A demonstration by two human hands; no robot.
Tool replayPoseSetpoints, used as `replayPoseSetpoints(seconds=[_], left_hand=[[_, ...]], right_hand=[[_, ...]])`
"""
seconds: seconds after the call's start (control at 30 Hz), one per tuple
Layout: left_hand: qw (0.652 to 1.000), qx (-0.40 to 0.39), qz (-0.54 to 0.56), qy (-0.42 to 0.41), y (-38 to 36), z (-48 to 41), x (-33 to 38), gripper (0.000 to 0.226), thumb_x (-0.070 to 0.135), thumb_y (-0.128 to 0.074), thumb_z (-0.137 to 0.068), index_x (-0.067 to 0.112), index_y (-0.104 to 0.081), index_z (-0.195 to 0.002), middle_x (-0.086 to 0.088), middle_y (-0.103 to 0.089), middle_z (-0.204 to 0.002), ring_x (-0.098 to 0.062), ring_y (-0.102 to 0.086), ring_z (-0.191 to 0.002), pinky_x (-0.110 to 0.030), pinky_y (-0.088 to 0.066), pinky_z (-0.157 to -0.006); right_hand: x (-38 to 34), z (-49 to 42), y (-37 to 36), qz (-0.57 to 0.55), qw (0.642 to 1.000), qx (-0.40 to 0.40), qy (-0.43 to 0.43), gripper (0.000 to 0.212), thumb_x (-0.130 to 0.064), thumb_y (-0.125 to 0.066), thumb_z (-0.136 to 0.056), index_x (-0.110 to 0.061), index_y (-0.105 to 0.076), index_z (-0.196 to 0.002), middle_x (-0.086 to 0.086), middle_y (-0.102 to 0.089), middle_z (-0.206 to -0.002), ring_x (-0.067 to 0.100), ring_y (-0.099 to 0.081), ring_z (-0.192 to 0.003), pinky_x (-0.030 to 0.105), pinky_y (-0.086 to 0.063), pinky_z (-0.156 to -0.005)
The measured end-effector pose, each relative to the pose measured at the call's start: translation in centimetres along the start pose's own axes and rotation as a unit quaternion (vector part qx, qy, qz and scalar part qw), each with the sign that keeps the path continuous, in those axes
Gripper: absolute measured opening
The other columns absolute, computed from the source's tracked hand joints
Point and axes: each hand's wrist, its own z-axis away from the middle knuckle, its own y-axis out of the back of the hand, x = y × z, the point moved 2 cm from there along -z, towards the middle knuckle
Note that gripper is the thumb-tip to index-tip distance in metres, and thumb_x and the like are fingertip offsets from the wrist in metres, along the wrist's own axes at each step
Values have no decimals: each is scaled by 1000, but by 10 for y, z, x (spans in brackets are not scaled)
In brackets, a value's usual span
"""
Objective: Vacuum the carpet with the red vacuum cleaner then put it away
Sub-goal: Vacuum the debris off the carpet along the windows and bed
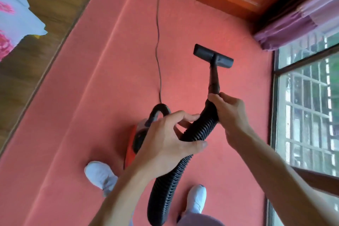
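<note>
The red canister vacuum cleaner (136,138) sits on the salmon-red carpet (91,97), just ahead of the person's white-socked feet (100,175). The right hand (229,113) is wrapped around the top of the black ribbed hose (198,128) where it meets the black rigid wand (214,79). The left hand (165,137) is half spread, thumb under the hose and fingers not yet closed. Beyond the canister, the black floor nozzle (213,56) rests flat on the carpet and the thin black power cord (158,42) trails away. Good strokes probably need the nozzle kept flat, slow overlapping passes, and the hose loop kept off the cord.
</note>
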Motion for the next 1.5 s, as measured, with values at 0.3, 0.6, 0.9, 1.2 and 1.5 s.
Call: replayPoseSetpoints(seconds=[0.3, 0.6, 0.9, 1.2, 1.5], left_hand=[[990, -72, -98, 72, -187, 16, -49, 47, 30, -84, -70, 40, -71, -114, 22, -69, -99, 10, -57, -77, -8, -43, -74], [979, -7, -185, 82, -302, -10, -82, 51, 29, -80, -75, 33, -67, -124, 20, -68, -115, 2, -61, -105, -12, -43, -89], [982, -43, -144, 118, -320, -12, -63, 39, 34, -84, -65, 31, -67, -100, 13, -68, -76, -1, -62, -77, -15, -44, -66], [984, -65, -117, 114, -290, -1, -45, 41, 35, -88, -63, 33, -69, -100, 15, -66, -75, 8, -59, -74, -7, -42, -61], [986, 87, -104, 97, -382, -46, -113, 51, 33, -81, -77, 33, -64, -124, 14, -68, -110, -7, -63, -104, -27, -48, -91]], right_hand=[[211, -1, 110, -31, 966, 19, -257, 21, -22, -64, -80, -4, -68, -72, 14, -60, -64, 24, -52, -58, 35, -42, -59], [289, -68, 150, 48, 977, 2, -210, 26, -25, -61, -83, 0, -69, -80, 11, -60, -70, 25, -55, -63, 38, -48, -60], [280, -74, 187, 102, 974, -71, -187, 31, -23, -64, -81, 6, -70, -87, 10, -57, -66, 22, -48, -58, 28, -33, -49], [257, -58, 181, 79, 970, -89, -210, 37, -26, -67, -79, 8, -69, -93, 13, -56, -66, 21, -44, -47, 26, -33, -45], [308, -146, 180, 95, 983, -66, -144, 21, -22, -67, -86, -2, -72, -93, 7, -59, -71, 17, -50, -54, 23, -36, -46]])
